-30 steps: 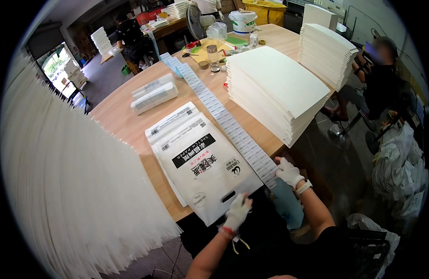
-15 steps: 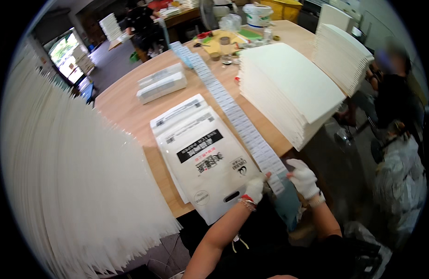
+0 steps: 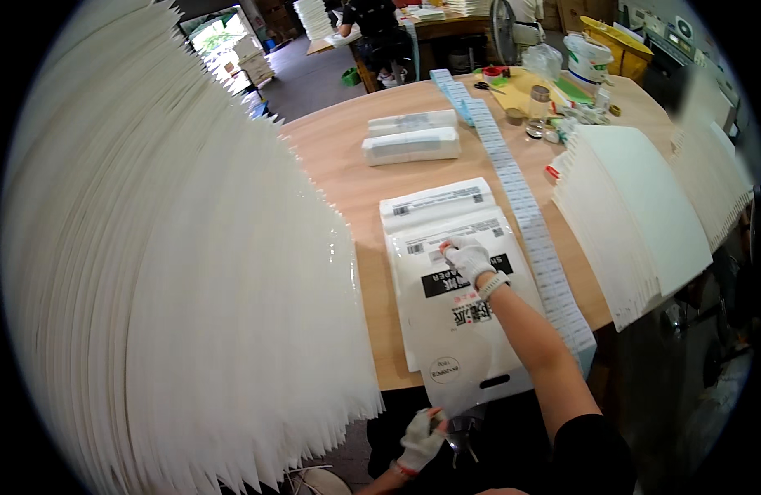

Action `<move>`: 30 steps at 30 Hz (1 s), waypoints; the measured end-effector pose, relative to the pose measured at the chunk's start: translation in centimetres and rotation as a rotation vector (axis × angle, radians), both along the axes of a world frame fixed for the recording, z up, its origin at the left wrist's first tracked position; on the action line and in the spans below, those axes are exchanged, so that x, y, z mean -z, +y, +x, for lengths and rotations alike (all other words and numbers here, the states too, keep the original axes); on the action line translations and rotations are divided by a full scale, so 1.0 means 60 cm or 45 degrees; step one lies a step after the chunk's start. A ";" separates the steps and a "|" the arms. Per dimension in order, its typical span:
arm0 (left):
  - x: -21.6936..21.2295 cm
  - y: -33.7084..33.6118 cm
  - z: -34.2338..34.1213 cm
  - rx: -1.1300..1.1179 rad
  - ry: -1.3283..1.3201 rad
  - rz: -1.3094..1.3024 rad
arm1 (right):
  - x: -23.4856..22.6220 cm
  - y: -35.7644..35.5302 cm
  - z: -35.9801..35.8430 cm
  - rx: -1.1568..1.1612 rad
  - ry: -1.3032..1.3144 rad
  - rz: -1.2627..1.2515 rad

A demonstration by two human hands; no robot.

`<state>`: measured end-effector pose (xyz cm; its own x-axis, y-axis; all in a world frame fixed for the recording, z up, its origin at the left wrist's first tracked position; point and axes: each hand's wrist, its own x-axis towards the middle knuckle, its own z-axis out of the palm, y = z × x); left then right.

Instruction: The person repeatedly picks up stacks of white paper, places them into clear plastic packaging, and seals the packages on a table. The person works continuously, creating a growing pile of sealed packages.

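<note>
A white plastic bag point(image 3: 487, 351) with dark printing is laid on a stack of similar bags at the centre of the frame, its lower edge projected past the near edge of a wooden tabletop point(image 3: 360, 210). A dark oval handle slot is seen in that lower edge. The right hand point(image 3: 469, 257), covered by a white knitted glove, is placed over the upper part of the bag, its forearm brought in from the lower right. The fingers are bent, with the fingertips lowered to the bag beside a small pale patch; whether anything is pinched cannot be told. The left hand point(image 3: 423, 441), also gloved, is held at lower centre, just below the bag's near edge. Its fingers are curled; whether anything is grasped cannot be made out.

A long strip of printed labels point(image 3: 520, 194) is stretched along the right of the bags, from upper centre to lower right. Two plastic-wrapped rolls point(image 3: 411, 147) are set above the bags. The left of the frame is filled by a tall stack of white sheets point(image 3: 232, 289); another white stack point(image 3: 652, 198) is seen at right. Scissors point(image 3: 489, 87) and a glass jar point(image 3: 539, 103) are placed at upper right.
</note>
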<state>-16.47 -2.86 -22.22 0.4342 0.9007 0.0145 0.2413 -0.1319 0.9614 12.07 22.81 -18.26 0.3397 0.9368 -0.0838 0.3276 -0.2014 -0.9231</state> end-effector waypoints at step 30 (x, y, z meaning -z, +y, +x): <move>0.082 0.024 -0.020 -0.281 -0.198 -0.850 | 0.050 0.133 -0.069 -0.115 -0.608 -0.288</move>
